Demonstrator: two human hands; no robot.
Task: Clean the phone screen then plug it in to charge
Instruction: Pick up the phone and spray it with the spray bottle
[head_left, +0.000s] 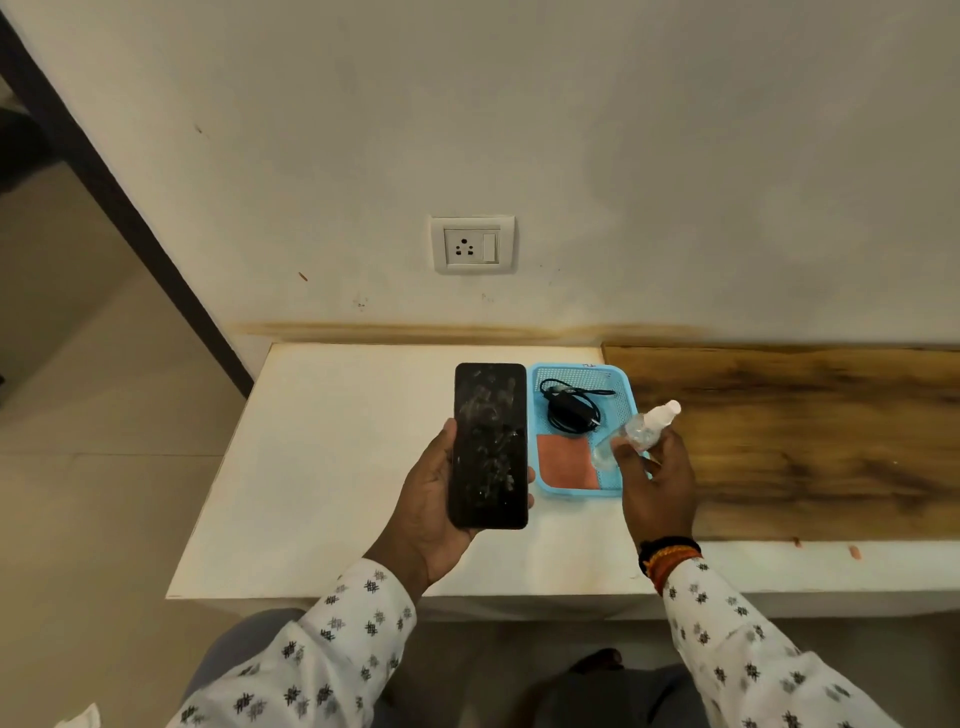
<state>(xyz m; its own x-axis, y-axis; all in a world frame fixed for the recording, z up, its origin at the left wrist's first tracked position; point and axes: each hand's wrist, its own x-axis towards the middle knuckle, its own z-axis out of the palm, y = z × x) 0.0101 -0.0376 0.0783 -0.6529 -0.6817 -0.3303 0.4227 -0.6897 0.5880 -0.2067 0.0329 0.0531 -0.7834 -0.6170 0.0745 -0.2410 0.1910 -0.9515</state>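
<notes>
We have the phone (489, 445) cradled in our left hand (431, 512), held above the tabletop (337, 447), screen up; fingers curl round both long edges, fingertips showing on the right edge. Glass is dark and heavily smeared with pale smudges

Right hand (655, 486) is closed round a small clear spray bottle (638, 430) with a white cap, held tilted over the near right corner of the blue basket (582, 370)

Basket sits on the tabletop just right of the phone. Inside: a black charger with coiled cable (571, 408) at the far end, a folded orange-pink cloth (565, 462) at the near end. Wall socket with switch (471, 244) is on the wall above, nothing plugged in

Handling, as we judge it: phone is a rigid, thin slab, fairly light, glass face slick and breakable if dropped. Best held by the long edges, thumb kept off the screen. Once sprayed, wet glass will be slippier, so a firm edge grip matters. Bottle looks light, thin plastic; squeezes easily. Cloth soft and limp. Cable floppy; take it by the plug ends
</notes>
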